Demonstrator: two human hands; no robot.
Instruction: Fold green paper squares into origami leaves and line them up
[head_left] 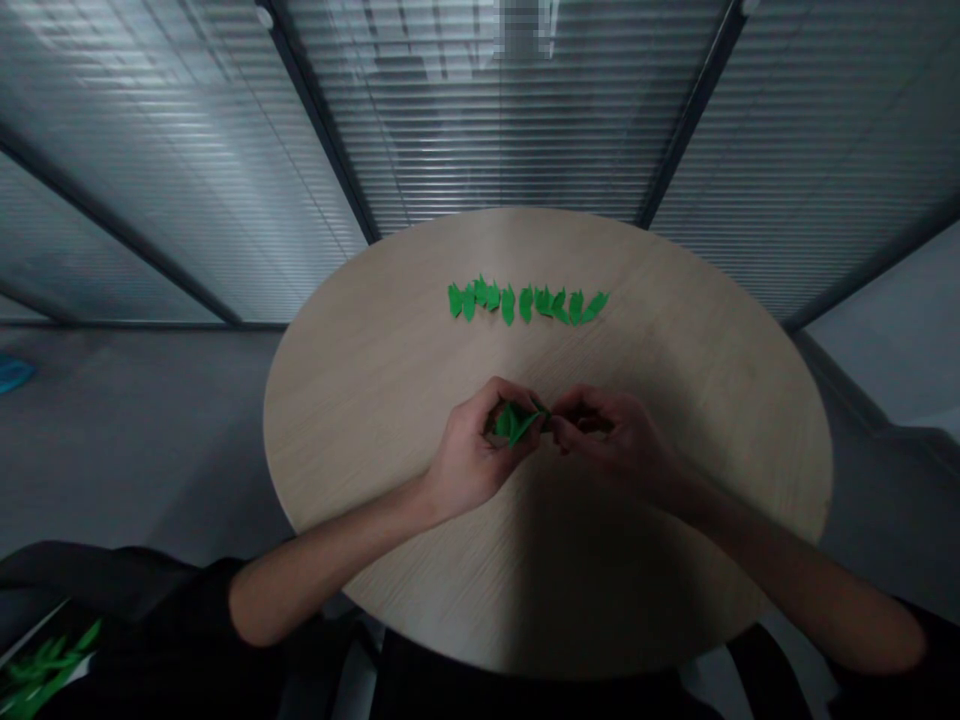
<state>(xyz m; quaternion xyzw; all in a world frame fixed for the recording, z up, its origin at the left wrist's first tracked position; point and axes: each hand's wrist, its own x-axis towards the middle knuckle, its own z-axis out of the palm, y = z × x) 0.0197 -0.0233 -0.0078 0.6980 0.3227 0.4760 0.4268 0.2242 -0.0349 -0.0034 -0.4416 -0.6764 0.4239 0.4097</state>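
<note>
Over the middle of the round table, my left hand (480,440) is closed around a piece of green folded paper (514,422). Its thumb and fingers curl about the paper, so part of it is hidden. From the right, my right hand (607,430) meets it with thumb and fingertips pinched at the paper's right end. Farther back on the table lies a row of several small green folded paper pieces (526,303), some overlapping and some slightly apart.
The round wooden table (360,400) stands close to glass panels with blinds (510,150). At the lower left, beside my arm, is a batch of green pieces (52,665). A blue object (13,373) lies on the floor at the far left.
</note>
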